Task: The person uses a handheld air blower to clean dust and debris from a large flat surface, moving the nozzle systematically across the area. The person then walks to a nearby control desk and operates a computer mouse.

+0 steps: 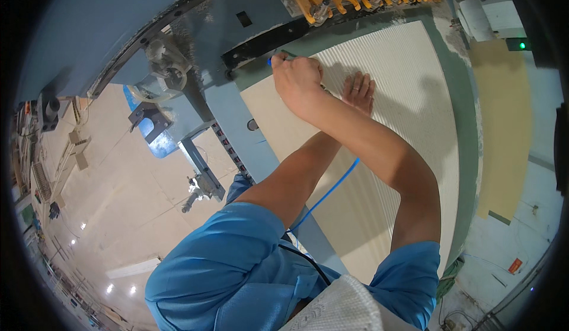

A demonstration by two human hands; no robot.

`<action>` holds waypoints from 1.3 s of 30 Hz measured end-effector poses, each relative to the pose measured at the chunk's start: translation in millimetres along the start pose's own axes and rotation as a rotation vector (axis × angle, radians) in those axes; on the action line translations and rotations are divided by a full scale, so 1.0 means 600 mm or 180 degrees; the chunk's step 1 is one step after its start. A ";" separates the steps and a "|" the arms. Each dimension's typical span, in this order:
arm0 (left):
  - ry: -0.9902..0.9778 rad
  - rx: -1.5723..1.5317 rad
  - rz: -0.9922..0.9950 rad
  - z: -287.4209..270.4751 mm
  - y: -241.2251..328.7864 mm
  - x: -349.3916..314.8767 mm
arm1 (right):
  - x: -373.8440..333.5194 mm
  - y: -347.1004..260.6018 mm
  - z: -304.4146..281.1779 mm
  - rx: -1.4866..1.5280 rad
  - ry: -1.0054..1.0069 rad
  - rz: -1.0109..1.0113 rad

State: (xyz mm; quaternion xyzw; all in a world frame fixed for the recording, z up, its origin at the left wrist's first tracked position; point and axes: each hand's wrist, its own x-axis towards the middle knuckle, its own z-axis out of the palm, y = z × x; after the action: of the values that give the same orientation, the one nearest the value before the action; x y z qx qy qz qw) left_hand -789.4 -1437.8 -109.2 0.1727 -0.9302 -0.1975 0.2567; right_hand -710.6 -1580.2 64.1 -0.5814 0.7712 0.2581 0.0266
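Cream, seemingly already grooved except its plain left strip [265,110], the panel [409,88] lay on the table [467,123] beneath the flat left hand [359,93], the right hand [298,84] clenching a mostly hidden blue-tipped object [270,62].

Right hand [298,82]: hides most of blue-tipped item [270,62], 12 o'clock
Left hand [359,92]: wrist hidden under right forearm [379,144], 2 o'clock
Blue hose [332,191]: vanishes beneath forearm
Board [409,88]: 5 o'clock end behind sleeve [409,277]

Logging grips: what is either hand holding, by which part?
Right hand seems closed on a mostly hidden blue object, held part unclear; left hand rests on ribbed panel.
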 end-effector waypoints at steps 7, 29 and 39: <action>-0.0570 -0.0290 -0.0515 0.019 -0.003 0.006 | 0.043 0.114 0.062 -0.0409 -0.0618 0.0685; -0.1059 -0.0313 -0.0193 -0.035 0.006 0.017 | -0.166 0.241 -0.017 0.1647 0.0481 0.1209; -0.0936 0.0002 -0.0086 -0.032 0.009 0.019 | -0.139 0.311 0.019 0.1414 0.1047 0.1879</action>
State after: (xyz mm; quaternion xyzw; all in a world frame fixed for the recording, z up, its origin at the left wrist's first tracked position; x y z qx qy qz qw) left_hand -789.3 -1443.4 -86.6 0.1545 -0.9554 -0.2238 0.1150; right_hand -856.4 -1465.9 151.2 -0.3487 0.9359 -0.0147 -0.0475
